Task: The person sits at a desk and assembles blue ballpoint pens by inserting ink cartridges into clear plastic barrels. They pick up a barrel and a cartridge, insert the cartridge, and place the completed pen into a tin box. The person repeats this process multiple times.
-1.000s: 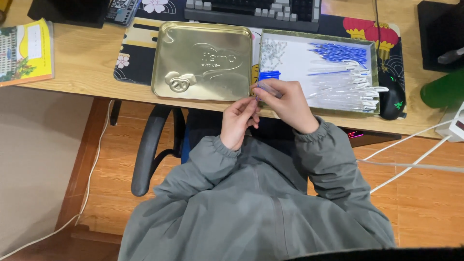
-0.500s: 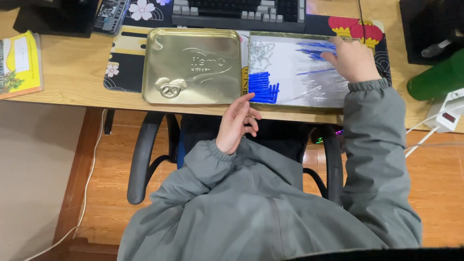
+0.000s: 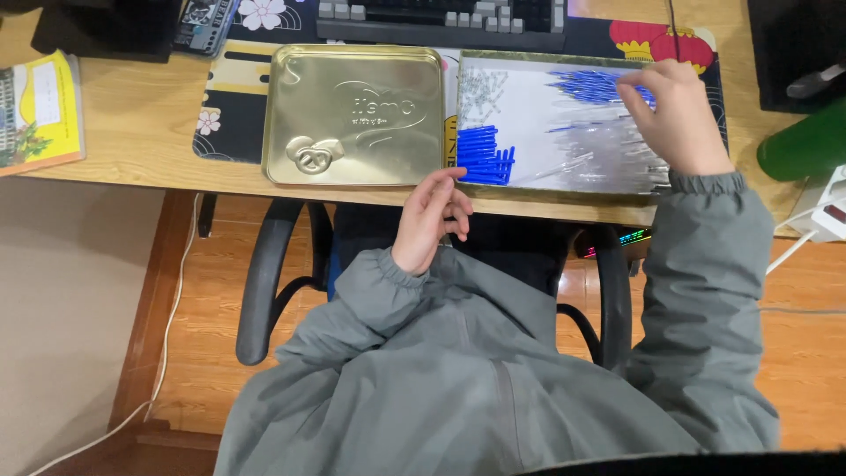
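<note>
Nearest the camera: grey jacket point(image 3: 493, 379), sleeves running out to both hands, with a black office chair point(image 3: 264, 291) beneath, over the wood floor.

Left hand point(image 3: 432, 216) sits at the near edge of the desk point(image 3: 132, 132), fingers loosely curled. Grip is slack and holds nothing visible. Its fingertips lie just beside the near-left corner of the tray.

Shallow tray point(image 3: 564, 181) lies at 1 o'clock from the left hand. In its near-left corner is a neat stack of blue caps point(image 3: 483, 154), lying side by side. Clear thin tubes point(image 3: 608, 154) are scattered across the tray's right half. A loose heap of blue pieces point(image 3: 590, 86) sits at the tray's far side, and a small scatter of pale bits point(image 3: 480, 86) at the far-left corner.

Right hand point(image 3: 674, 115) is over the far-right part of the tray, fingers bent down into the blue heap. Cannot tell whether the grip has closed on a piece; the fingertips are hidden.

Gold tin lid point(image 3: 354, 115), embossed, lies flat at 11 o'clock from the left hand, just beside the tray's left edge.

Farther out: keyboard point(image 3: 441, 19) at 12 o'clock, patterned desk mat point(image 3: 231, 97) under the lid, yellow book point(image 3: 40, 110) at 9 o'clock, green bottle point(image 3: 806, 141) at 3 o'clock.
</note>
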